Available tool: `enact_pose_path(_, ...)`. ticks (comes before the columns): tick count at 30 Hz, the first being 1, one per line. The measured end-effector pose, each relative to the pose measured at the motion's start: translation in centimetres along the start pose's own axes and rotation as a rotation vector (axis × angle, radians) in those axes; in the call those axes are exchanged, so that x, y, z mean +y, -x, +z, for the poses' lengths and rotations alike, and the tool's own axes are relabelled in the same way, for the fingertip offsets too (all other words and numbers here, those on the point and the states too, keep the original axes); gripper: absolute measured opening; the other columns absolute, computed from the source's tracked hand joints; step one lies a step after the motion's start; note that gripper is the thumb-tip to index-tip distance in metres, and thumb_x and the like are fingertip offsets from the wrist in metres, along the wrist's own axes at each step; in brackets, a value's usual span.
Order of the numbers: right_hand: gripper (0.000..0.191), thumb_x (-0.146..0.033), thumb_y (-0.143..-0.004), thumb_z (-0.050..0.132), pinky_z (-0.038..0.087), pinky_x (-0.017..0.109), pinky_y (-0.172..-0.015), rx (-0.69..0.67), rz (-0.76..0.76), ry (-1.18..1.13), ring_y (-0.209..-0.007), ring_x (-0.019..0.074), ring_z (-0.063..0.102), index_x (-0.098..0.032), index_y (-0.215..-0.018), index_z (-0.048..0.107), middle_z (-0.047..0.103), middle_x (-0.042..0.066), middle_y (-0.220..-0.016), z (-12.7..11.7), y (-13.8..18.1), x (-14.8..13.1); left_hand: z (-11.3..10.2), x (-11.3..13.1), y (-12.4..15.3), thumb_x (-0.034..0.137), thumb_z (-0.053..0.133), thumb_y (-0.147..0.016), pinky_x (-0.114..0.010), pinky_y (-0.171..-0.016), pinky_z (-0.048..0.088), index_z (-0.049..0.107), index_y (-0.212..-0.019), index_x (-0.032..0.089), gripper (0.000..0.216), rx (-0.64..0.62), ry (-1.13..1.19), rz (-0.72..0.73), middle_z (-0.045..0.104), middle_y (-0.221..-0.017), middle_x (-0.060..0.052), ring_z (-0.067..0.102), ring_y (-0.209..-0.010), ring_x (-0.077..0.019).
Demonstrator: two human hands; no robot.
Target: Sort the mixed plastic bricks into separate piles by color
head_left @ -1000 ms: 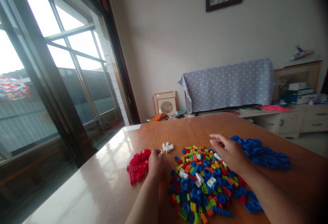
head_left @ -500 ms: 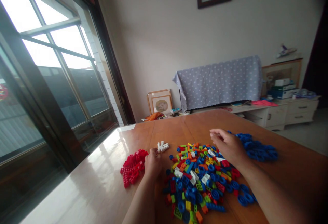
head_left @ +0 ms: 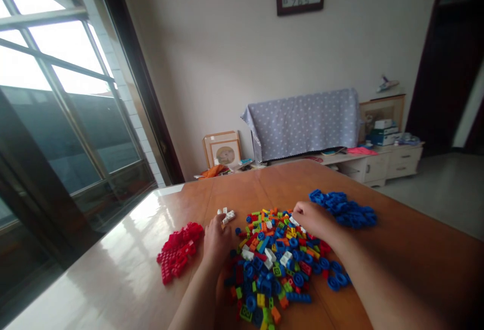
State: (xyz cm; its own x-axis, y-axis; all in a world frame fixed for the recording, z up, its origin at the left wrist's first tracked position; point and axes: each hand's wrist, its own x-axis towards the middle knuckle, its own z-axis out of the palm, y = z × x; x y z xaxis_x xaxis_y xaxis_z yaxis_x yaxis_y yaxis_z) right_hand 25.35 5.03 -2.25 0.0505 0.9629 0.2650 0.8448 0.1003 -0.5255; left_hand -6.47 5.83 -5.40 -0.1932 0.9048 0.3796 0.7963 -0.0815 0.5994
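My left hand (head_left: 218,239) rests over the table, between the red toy bricks (head_left: 180,252) and the mixed pile. Its fingers are curled beside a small group of white toy bricks (head_left: 228,215); whatever they hold is hidden. My right hand (head_left: 313,220) reaches down at the far right edge of the mixed pile of toy bricks (head_left: 278,259). Its fingers are bent and drawn together beside a white toy brick (head_left: 294,221) in the pile. I cannot make out what is between them. Behind that hand lies a heap of blue toy pieces (head_left: 344,209).
The brown wooden table (head_left: 260,184) carries all the bricks. Loose blue rings (head_left: 335,282) lie at the pile's right side. Beyond the table stand a low white cabinet (head_left: 393,163), a cloth-covered object (head_left: 302,123) and framed pictures (head_left: 223,151). A window is on the left.
My right hand has come down and inward to the far edge of the mixed pile, its fingers lower. My left hand stays by the white bricks. The camera has turned right.
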Motion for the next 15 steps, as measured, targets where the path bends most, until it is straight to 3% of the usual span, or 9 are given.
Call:
enact_pose_path(4,0.018,-0.037,-0.075,0.068,0.033,0.026,-0.061,-0.007,0.041,0.002,-0.076,0.0188,0.06,-0.021,-0.066,0.067,0.069,0.005,-0.079,0.8,-0.2,0.4,0.4,1.3,0.7,0.018,0.05,-0.083,-0.038,-0.099,0.045,0.063,-0.117,0.019,0.037,-0.043,0.105,0.11,0.067,-0.121,-0.01,0.059,-0.116,-0.0244)
enact_pose_path(8,0.015,-0.034,-0.075,0.067,0.037,0.025,-0.063,-0.027,0.022,-0.06,-0.075,0.0169,0.06,-0.02,-0.069,0.069,0.069,0.003,-0.076,0.8,-0.4,0.0,0.3,2.1,1.2,0.022,0.052,-0.085,-0.038,-0.101,0.044,0.064,-0.115,0.018,0.032,-0.043,0.199,0.175,0.066,-0.121,-0.009,0.058,-0.117,-0.0236)
enact_pose_path(11,0.023,-0.04,-0.082,0.061,0.04,0.023,-0.06,-0.06,0.026,-0.338,-0.068,0.0143,0.058,-0.019,-0.077,0.068,0.067,0.001,-0.072,0.2,0.1,-1.3,-0.4,3.2,1.8,0.027,0.053,-0.087,-0.034,-0.097,0.047,0.065,-0.113,0.02,0.029,-0.073,0.263,0.174,0.067,-0.117,-0.008,0.06,-0.111,-0.0221)
enact_pose_path(15,0.032,-0.049,-0.08,0.064,0.038,0.021,-0.053,-0.21,0.037,-0.807,-0.061,0.0125,0.054,-0.018,-0.085,0.066,0.064,-0.001,-0.068,-0.3,1.9,-4.5,-1.8,5.8,3.5,0.037,0.056,-0.09,-0.03,-0.088,0.049,0.065,-0.112,0.02,0.029,-0.182,0.355,0.245,0.069,-0.107,-0.007,0.063,-0.099,-0.0201)
